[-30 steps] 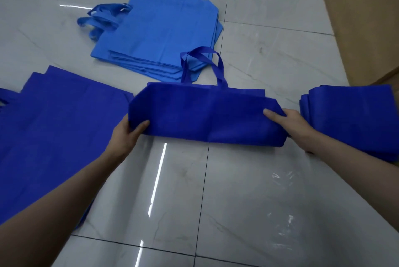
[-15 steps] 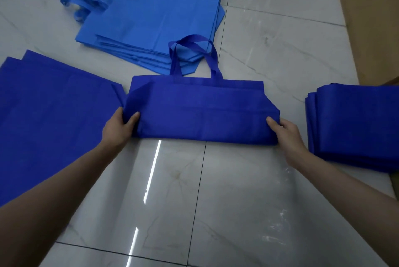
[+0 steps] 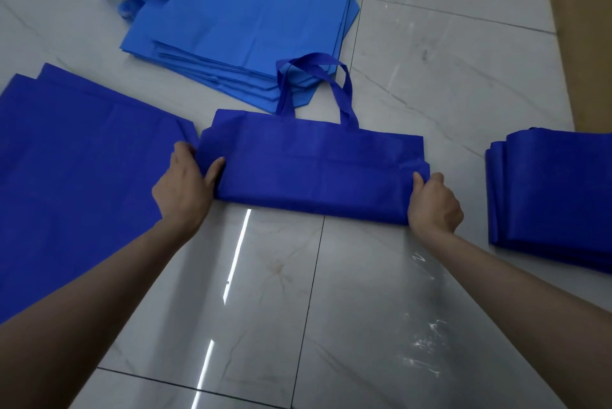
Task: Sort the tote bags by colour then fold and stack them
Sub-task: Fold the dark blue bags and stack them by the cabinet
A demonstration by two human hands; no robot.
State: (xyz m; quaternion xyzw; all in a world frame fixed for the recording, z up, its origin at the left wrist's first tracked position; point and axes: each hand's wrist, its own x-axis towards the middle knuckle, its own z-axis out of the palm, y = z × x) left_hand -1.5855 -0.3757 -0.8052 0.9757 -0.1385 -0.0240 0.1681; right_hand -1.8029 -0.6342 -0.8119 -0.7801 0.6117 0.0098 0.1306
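We hold a folded dk-blue tote bag (image 3: 314, 170) on the floor (image 3: 364, 292): left hand (image 3: 185, 183) pinches its left end & right hand (image 3: 433, 203) grips its right end.

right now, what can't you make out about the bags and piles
Head view:
- left pile: cut off by the left edge.
- right stack: cut off by the right edge.
- light pile: cut off by the top edge.
- left hand: fingertips hidden under the bag.
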